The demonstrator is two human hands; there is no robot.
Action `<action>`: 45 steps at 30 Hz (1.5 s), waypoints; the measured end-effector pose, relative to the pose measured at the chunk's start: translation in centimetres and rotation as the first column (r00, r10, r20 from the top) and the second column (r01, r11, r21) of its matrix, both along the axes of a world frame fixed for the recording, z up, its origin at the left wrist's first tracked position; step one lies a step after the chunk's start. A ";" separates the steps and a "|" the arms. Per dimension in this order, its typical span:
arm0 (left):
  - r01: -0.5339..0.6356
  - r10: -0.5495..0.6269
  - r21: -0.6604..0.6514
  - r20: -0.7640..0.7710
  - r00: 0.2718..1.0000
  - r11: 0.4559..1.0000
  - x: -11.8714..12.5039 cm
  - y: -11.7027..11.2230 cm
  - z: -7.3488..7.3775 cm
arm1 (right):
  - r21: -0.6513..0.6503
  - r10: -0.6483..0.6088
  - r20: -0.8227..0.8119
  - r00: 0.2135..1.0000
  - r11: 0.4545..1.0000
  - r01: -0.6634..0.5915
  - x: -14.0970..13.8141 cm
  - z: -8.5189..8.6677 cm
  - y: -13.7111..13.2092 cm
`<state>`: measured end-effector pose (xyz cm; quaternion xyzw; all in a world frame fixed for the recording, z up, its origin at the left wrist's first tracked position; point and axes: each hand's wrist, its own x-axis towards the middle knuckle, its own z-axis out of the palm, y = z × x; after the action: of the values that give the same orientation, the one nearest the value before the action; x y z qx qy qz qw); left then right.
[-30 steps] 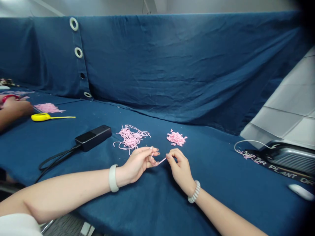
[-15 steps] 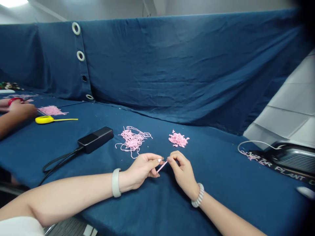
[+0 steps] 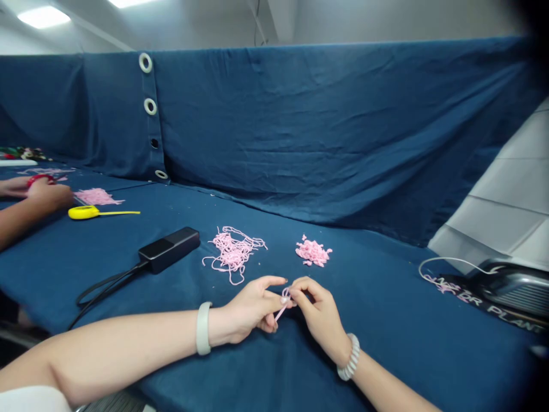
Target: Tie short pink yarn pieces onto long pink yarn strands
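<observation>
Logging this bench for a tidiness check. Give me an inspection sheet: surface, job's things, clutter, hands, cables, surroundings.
Surface: wrinkled dark blue cloth table cover.
Job's things: short pink yarn strand between both hands; loose pink yarn tangle and small pink yarn-scrap pile behind.
Clutter: yellow tape measure, black rectangular box.
Hands: left hand and right hand both pinch the strand.
Cables: black cable from the box; white cable at right.
Surroundings: blue eyelet curtain; another person's hand far left.

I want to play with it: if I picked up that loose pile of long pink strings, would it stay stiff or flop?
Probably flop: the pink strings lie in limp curls on the blue cloth. Likely light, since each strand is thin. They look tangled, so lifting one may drag others along.
</observation>
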<state>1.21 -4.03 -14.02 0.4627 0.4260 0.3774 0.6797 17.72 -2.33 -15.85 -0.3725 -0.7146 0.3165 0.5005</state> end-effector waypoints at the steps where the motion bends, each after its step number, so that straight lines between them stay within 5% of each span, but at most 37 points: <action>1: 0.010 -0.010 -0.003 -0.003 1.000 1.000 0.0 0.0 -0.1 | -0.004 0.003 -0.001 1.000 1.000 -0.003 0.0 -0.1 0.0; 17: 0.031 -0.030 0.074 -0.013 0.999 0.997 0.2 -0.2 -0.7 | -0.313 0.062 -0.130 0.990 0.945 -0.100 -0.1 -0.2 -0.1; 25: 0.077 -0.077 -0.008 -0.009 0.997 0.997 0.1 0.0 -0.4 | -0.219 -0.076 -0.119 0.990 0.975 0.048 0.2 -0.9 0.1; 31: 0.160 -0.163 -0.047 -0.080 0.983 0.986 0.2 0.0 -0.2 | -0.057 -0.106 0.060 0.993 0.992 0.109 0.6 -1.1 -0.3; 37: 0.112 -0.116 -0.044 -0.083 0.990 0.993 0.5 0.0 0.0 | 0.052 -0.153 0.093 0.984 0.988 0.148 0.5 -1.5 -0.2; 45: 0.133 -0.135 -0.043 -0.055 0.989 0.990 0.5 0.2 -0.8 | -0.009 -0.137 0.150 0.979 0.990 0.140 0.3 -1.4 -0.4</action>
<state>1.72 -3.86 -14.86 0.4875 0.4206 0.3090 0.7000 18.04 -2.75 -17.22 -0.4487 -0.7193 0.2589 0.4629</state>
